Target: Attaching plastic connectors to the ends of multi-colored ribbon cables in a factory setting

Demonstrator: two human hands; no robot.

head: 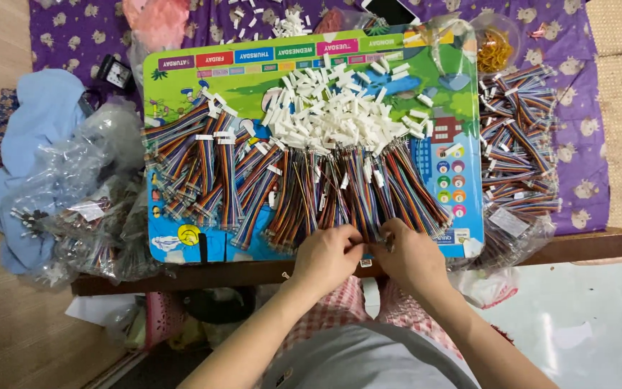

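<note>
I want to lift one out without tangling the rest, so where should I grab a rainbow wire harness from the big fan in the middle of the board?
Probably pinch its near, loose wire end, coming from the table's front edge where the left hand and right hand already work. The wire harnesses fan out toward that edge, while their far ends lie under the heap of white connectors, so gripping there would likely disturb the heap.
</note>
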